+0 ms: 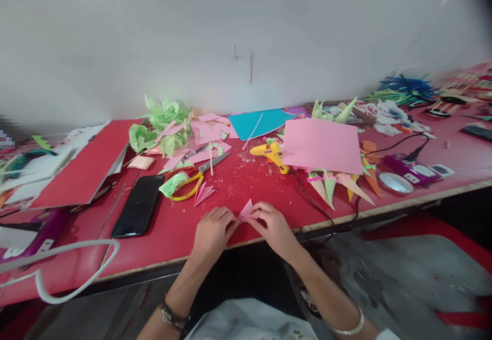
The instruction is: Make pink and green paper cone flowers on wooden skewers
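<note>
Between my two hands, just above the front of the red table, is a small folded piece of pink paper (247, 210) with a pointed tip upward. My left hand (215, 230) pinches its left edge, and my right hand (274, 230) pinches the right side. A pink folded paper piece (203, 194) with several points lies beyond my left hand. Behind it rest yellow-handled scissors (188, 189) with their blades toward the back right. A yellow glue gun (271, 154) lies farther back, beside a flat pink sheet (322, 145).
On the left lie a black phone (138, 206) and a red folder or board (86, 163). Crumpled green paper (169, 117), a blue sheet (261, 124) and folded paper cones (329, 189) sit farther back. A purple power strip (413, 168) and cord are at right; a white partition (172, 43) stands behind.
</note>
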